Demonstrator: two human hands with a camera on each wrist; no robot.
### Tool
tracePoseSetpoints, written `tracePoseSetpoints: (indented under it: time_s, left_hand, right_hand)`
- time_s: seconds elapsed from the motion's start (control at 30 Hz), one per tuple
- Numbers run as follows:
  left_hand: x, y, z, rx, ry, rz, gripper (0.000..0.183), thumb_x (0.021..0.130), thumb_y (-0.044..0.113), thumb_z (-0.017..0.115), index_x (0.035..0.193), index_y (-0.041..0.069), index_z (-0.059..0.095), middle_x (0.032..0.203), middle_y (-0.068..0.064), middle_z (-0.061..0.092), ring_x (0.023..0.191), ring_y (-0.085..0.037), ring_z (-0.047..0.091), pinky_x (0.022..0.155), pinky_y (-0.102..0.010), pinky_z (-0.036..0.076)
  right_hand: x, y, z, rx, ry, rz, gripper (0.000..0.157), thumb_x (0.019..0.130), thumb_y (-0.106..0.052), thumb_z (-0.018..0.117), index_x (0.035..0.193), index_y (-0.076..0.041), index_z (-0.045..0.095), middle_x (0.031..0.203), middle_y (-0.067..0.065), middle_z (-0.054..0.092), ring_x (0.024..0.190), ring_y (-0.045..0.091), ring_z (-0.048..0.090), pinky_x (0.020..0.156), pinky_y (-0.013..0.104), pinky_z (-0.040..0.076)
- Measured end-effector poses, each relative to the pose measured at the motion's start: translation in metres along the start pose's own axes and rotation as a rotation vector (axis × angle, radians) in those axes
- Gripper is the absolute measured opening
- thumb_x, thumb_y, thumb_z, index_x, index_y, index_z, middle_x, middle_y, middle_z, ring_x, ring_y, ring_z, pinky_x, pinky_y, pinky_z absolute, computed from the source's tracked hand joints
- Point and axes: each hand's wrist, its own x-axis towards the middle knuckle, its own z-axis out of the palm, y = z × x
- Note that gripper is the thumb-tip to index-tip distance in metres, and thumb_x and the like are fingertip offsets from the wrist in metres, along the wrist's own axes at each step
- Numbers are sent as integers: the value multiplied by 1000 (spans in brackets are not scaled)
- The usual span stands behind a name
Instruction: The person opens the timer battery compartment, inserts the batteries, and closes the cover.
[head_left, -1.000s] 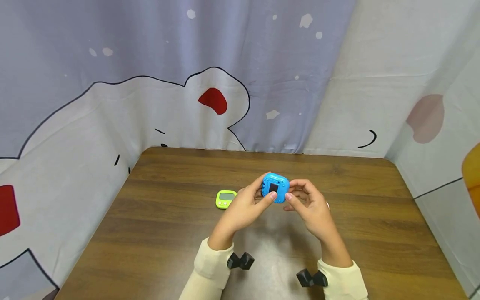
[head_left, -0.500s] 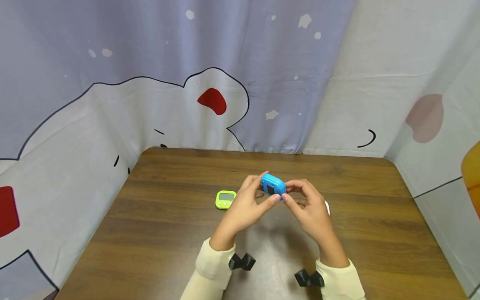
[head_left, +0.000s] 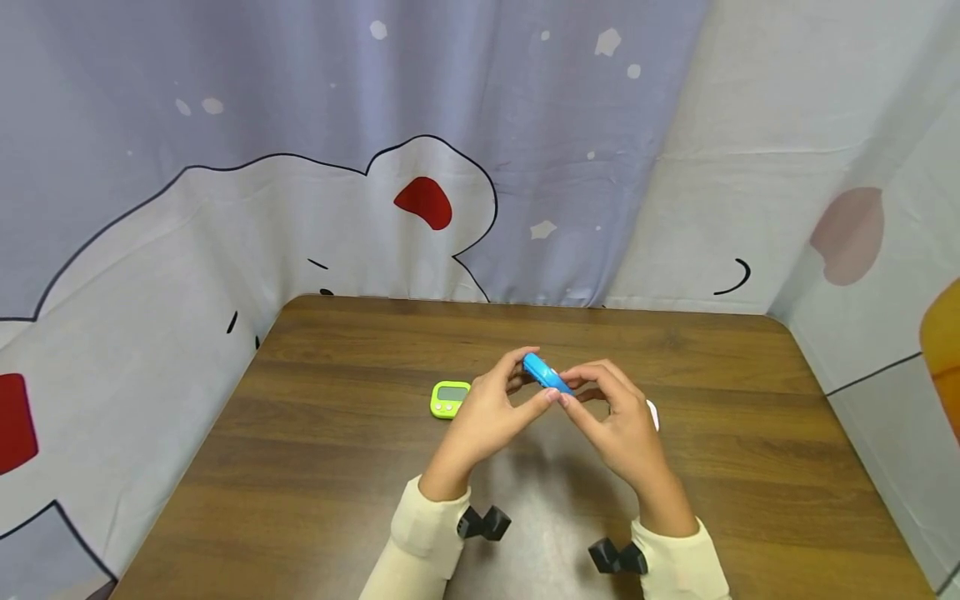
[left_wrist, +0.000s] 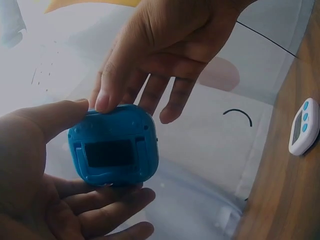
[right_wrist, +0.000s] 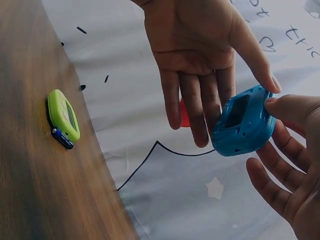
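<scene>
A small blue digital timer (head_left: 545, 372) is held up over the table between both hands, edge-on in the head view. My left hand (head_left: 486, 417) grips its left side, thumb at the near edge and fingers behind. From the other side my right hand (head_left: 621, 423) pinches the near right corner with thumb and fingertips. In the left wrist view the back of the blue timer (left_wrist: 117, 172) shows, with a dark rectangular panel (left_wrist: 110, 153) inside a frame. Both thumb tips lie close together on one edge. The right wrist view shows the blue timer (right_wrist: 252, 132) tilted.
On the wooden table (head_left: 315, 467), a lime-green timer (head_left: 448, 400) lies left of the hands, a dark blue battery (right_wrist: 62, 139) beside it. A white timer with blue buttons (left_wrist: 304, 127) lies to the right, partly behind the right hand. Printed curtains (head_left: 300, 217) surround the table.
The blue timer has tipped from showing its back to lying edge-on in the head view. My right hand has shifted slightly left, so thumb tips nearly meet; more of the white timer shows.
</scene>
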Motion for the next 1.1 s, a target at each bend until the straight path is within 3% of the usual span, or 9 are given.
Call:
tracePoseSetpoints:
  time_s: [0.13,0.33,0.53,0.8,0.93,1.1]
  left_hand:
    - [0,0,-1,0,6,4,68,88,54,66,142,19,45,129,0,62,114,-17,61,96,-36,49]
    - [0,-1,-1,-18,14,78,62,89,49,67,139,18,47,130,3,61,119,-13,57,99,-31,46]
    - [0,-2,-3,-39,-4,98,61,89,45,69,139,19,46,133,6,58,119,-13,57,100,-30,46]
    - [-1,-3,-2,-120,-63,143,65,90,25,70,145,17,36,145,0,48,126,-13,51,102,-27,42]
    - [-1,-3,-3,-161,-93,190,64,89,12,70,143,13,35,144,2,48,129,-9,48,105,-27,39]
    - [-4,9,-10,-221,-129,229,63,87,1,68,141,4,35,146,-7,47,132,-14,46,108,-29,37]
  right_hand:
    - [3,-9,0,-27,17,-64,32,79,6,77,106,-8,67,102,0,63,88,15,63,72,33,55]
    - [5,-14,-1,-40,44,-99,33,75,9,78,104,-3,67,100,4,64,86,18,64,70,35,56]
    - [0,1,-3,-38,-28,-16,44,80,-3,79,121,-8,62,114,5,63,100,16,62,77,32,56]
    - [-1,5,-5,-40,-176,130,67,89,-23,73,147,-21,40,136,-1,51,125,21,50,92,37,51]
    - [-1,-1,-6,-23,-240,173,71,91,-20,72,151,-19,33,142,3,47,129,21,46,97,36,49]
    - [3,-21,-9,14,-234,153,68,89,-11,73,148,-8,39,139,9,48,123,25,52,96,39,49]
